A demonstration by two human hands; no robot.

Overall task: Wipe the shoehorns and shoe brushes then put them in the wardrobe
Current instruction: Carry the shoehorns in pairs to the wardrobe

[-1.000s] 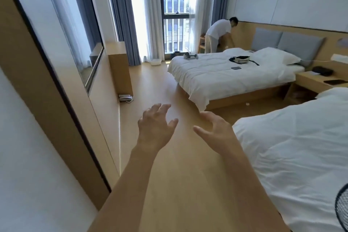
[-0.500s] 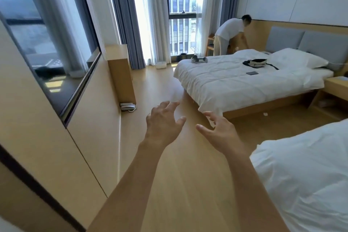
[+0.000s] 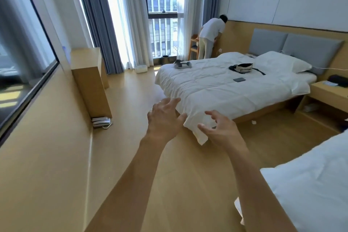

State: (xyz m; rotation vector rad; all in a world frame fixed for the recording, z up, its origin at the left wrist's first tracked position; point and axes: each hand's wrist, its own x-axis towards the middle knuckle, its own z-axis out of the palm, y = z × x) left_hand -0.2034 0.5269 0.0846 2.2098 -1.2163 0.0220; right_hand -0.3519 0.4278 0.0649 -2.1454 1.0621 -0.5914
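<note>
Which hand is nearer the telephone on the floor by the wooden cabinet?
Left. The left hand hovers open, to the right of the telephone; the right hand is farther right, over the bed corner.

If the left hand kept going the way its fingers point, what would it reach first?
Probably the near corner of the far bed's duvet. The open left hand points forward and slightly right, its fingertips overlapping that corner in the image. Depth is unclear, so the hand may be well short of it.

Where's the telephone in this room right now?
The telephone sits on the floor at left in the head view, against the foot of the wooden cabinet.
</note>
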